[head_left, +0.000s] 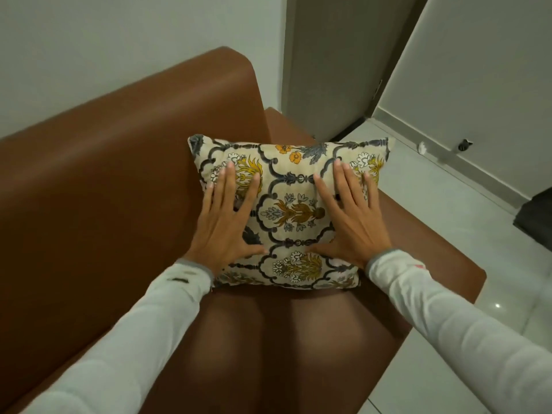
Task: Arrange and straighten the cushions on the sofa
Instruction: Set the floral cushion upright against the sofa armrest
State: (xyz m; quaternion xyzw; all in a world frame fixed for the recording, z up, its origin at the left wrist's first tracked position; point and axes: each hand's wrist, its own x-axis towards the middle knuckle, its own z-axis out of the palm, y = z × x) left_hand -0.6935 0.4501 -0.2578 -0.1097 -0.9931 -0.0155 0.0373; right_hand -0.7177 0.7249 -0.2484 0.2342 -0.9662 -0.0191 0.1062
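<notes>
A cream cushion (291, 210) with a dark blue, yellow and orange floral pattern lies at the far right end of the brown leather sofa (98, 180), against the armrest. My left hand (230, 222) lies flat on the cushion's left half, fingers spread. My right hand (349, 216) presses flat on its right half, fingers spread too. Neither hand grips the fabric. The cushion's top right corner juts past the armrest. Both arms wear white long sleeves.
The sofa's backrest (134, 109) runs along a white wall on the left. Pale tiled floor (448, 210) lies to the right. A grey-brown door (343, 64) stands behind the armrest. A dark object (537, 222) sits at the right edge.
</notes>
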